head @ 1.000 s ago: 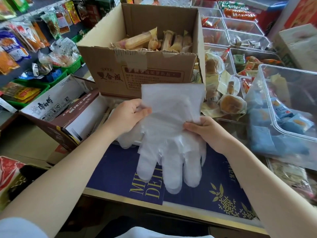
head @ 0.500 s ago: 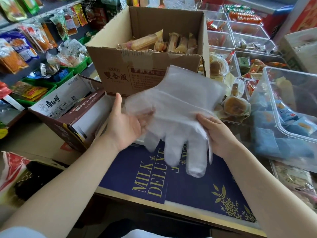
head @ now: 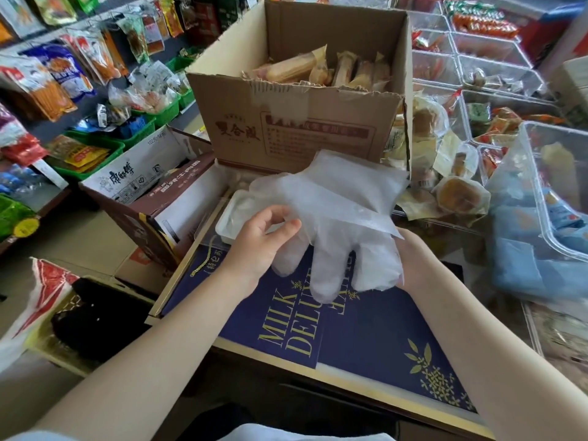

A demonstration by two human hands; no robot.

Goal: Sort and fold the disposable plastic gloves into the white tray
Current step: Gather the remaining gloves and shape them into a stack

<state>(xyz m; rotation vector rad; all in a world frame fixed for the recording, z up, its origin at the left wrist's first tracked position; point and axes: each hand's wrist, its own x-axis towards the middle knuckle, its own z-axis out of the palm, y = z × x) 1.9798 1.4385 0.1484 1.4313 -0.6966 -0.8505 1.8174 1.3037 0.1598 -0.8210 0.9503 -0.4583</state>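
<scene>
A clear plastic glove (head: pixel 343 224) hangs in the air over the dark blue box lid (head: pixel 366 329), its fingers pointing down and its cuff tilted back toward the cardboard box. My right hand (head: pixel 413 259) holds its right side from behind, mostly hidden by the plastic. My left hand (head: pixel 261 240) pinches the glove's left edge between thumb and fingers. Behind my left hand lies the white tray (head: pixel 229 214), with crumpled clear plastic in it; part of it is covered by the glove.
A cardboard box (head: pixel 302 122) of wrapped snacks stands just behind the tray. A brown carton (head: pixel 149 205) lies to the left, clear plastic bins (head: pixel 541 192) with snacks to the right. Shelves of snack bags fill the far left.
The glove has tilted from hanging flat and upright to lying back with its cuff toward the box. My left hand shifted from the cuff to the glove's left edge, and the white tray came into view.
</scene>
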